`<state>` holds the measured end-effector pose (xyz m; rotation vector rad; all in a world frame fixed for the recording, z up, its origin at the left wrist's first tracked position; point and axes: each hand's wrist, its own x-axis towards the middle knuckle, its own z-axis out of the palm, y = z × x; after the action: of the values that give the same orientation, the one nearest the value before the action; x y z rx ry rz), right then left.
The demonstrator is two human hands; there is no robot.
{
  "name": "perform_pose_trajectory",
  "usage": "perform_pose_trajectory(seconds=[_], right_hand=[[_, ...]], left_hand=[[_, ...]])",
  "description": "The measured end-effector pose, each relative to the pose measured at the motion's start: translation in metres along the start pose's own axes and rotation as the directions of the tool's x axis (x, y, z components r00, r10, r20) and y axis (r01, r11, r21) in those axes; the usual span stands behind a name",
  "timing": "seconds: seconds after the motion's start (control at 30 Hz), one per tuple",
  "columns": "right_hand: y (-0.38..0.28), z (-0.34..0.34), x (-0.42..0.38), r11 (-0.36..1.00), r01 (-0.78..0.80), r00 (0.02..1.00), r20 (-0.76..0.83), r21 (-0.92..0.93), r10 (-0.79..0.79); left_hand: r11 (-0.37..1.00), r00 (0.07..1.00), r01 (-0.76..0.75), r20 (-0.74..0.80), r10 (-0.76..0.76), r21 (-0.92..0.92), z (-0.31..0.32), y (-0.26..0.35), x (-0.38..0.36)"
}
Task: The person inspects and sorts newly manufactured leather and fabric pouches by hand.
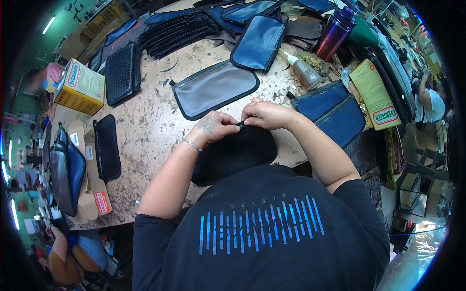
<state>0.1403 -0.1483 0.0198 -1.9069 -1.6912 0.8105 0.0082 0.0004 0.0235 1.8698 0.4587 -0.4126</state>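
A black zip pouch (233, 153) with rounded corners lies at the table's near edge, partly covered by my shirt. At its upper edge my left hand (213, 127) pinches a small dark bit between thumb and fingertips. Close beside it, my right hand (267, 115) pinches the same edge, the fingertips of both hands almost meeting. What exactly sits between the fingers is too small to make out. Just beyond my hands lies a grey pouch (216, 89) with black trim, and a blue pouch (258, 42) overlaps its far corner.
Blue pouches (335, 114) lie to the right, near a glue bottle (306, 72) and purple flask (335, 34). Yellow tins (80, 87) stand left and right (376, 94). Stacked black pouches (179, 34) lie at the back; a narrow black pouch (108, 148) is left. Other people work nearby.
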Motion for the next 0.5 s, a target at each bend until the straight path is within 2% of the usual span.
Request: perform_pose_trajectory(seconds=[0.13, 0.23, 0.3, 0.5], right_hand=[[0.002, 0.002, 0.000, 0.999, -0.006, 1.000, 0.002, 0.035, 0.006], [0.001, 0.004, 0.001, 1.000, -0.007, 1.000, -0.011, 0.019, 0.007], [-0.001, 0.005, 0.002, 1.000, -0.011, 1.000, -0.010, 0.002, 0.011], [-0.004, 0.008, 0.001, 0.999, -0.030, 0.999, -0.034, -0.042, 0.028]], left_hand=[[0.997, 0.996, -0.056, -0.068, 0.060, 0.052, 0.002, -0.003, -0.001], [1.000, 0.998, 0.010, -0.055, -0.009, 0.017, 0.002, 0.002, -0.005], [0.997, 0.996, -0.034, -0.084, 0.028, -0.062, 0.004, 0.003, -0.006], [0.997, 0.986, -0.082, -0.145, 0.079, -0.011, 0.009, -0.007, -0.002]])
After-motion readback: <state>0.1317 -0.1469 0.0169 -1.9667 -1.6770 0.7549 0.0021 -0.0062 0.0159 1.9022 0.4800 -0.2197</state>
